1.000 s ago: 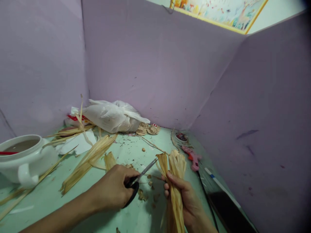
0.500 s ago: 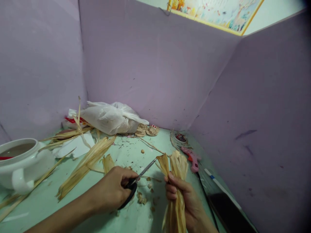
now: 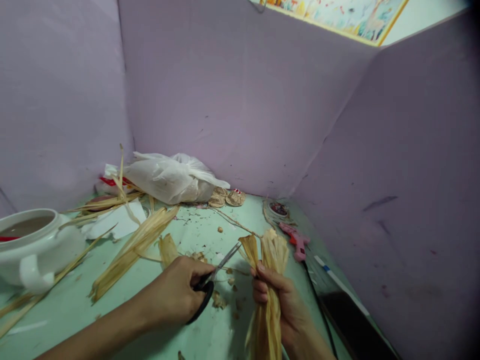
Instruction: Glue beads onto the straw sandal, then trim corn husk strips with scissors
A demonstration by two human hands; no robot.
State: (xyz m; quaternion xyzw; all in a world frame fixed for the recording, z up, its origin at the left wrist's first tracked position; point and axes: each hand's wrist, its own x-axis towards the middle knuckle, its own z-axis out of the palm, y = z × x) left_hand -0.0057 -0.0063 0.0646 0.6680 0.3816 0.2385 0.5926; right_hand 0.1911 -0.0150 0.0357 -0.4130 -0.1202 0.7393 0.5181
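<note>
My left hand (image 3: 176,292) is closed round the black handles of a pair of scissors (image 3: 212,280). Their metal blades point up and right toward a bundle of dried corn husks (image 3: 270,280). My right hand (image 3: 279,302) grips that bundle upright around its middle, with the fanned tops above my fingers. The blade tips are just left of the husk tops. Small husk scraps (image 3: 221,300) lie on the green table between my hands.
A white pot (image 3: 35,250) with brown liquid stands at the left. Long husk strips (image 3: 131,250) lie beside it. A white plastic bag (image 3: 172,177) sits at the back, a pink glue gun (image 3: 296,242) at the right. Purple boards wall in the table.
The scissors and husk bundle stay almost where they were; the blades have opened slightly near the husk tops. The view has shifted a little.
</note>
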